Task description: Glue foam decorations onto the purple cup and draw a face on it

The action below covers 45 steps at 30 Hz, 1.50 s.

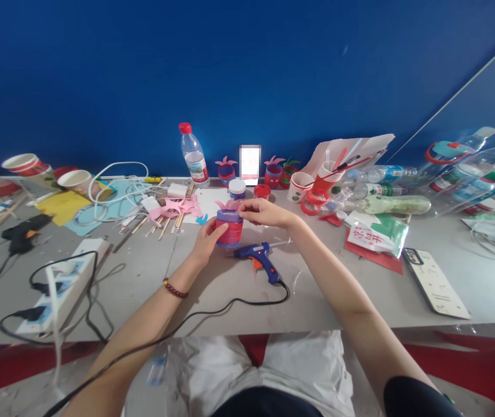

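Both hands are closed on a red-and-purple cup [229, 227]: left hand [206, 238] grips its side, right hand [261, 212] pinches its rim, above the worktop [212, 289]; steadiness is best kept, glue gun [258, 258] nearby.

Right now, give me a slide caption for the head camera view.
Both hands hold a red-and-purple cup on a cluttered craft table, blue glue gun beside it.

arms bare | left wrist: dark red bead bracelet [175, 288] | dark shorts [268, 403]
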{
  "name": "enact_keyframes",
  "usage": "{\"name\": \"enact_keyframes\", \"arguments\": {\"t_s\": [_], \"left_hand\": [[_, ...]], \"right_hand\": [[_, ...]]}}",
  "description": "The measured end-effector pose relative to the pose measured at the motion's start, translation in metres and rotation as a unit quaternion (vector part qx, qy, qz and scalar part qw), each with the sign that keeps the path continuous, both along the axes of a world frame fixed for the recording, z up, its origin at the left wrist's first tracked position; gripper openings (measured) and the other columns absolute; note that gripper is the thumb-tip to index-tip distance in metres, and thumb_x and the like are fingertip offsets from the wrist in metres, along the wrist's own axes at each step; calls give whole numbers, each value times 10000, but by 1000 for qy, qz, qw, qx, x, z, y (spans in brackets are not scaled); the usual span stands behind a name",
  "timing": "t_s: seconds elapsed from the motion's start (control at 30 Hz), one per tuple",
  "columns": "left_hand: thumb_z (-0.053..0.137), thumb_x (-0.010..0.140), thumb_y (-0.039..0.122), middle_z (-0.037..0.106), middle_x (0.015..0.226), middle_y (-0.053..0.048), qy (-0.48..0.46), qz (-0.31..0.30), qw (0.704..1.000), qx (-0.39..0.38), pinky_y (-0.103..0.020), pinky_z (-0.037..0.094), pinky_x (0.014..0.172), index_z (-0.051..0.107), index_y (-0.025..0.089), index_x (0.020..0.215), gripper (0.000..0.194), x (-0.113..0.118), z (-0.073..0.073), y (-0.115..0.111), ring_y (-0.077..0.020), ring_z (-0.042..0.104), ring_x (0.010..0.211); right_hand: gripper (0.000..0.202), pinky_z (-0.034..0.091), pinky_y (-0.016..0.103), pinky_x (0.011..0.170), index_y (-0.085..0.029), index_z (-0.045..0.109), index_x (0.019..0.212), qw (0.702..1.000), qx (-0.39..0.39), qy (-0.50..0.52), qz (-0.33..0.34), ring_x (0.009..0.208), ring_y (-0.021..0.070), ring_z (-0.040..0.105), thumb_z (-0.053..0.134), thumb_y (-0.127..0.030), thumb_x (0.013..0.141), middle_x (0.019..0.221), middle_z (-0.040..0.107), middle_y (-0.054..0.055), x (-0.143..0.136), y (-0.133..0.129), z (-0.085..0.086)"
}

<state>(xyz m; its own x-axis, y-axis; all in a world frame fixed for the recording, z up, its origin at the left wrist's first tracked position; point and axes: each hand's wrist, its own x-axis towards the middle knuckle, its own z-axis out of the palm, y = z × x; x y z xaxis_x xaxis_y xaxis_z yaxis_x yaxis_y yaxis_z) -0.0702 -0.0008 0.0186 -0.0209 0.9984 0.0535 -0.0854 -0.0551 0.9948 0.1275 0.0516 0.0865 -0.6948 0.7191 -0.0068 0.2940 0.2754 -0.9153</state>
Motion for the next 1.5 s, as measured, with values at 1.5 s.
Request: {"name": "enact_keyframes", "arguments": {"t_s": [1.5], "left_hand": [[675, 750, 637, 747, 1057, -73, -129, -77, 987, -55, -359, 546, 865, 724, 179, 1012, 530, -2, -13, 5, -267, 674, 1025]], "right_hand": [[172, 312, 239, 544, -174, 554, 828, 999, 8, 30, -16, 587, 80, 364, 545, -323, 913, 727, 466, -24, 3, 4, -8]]}}
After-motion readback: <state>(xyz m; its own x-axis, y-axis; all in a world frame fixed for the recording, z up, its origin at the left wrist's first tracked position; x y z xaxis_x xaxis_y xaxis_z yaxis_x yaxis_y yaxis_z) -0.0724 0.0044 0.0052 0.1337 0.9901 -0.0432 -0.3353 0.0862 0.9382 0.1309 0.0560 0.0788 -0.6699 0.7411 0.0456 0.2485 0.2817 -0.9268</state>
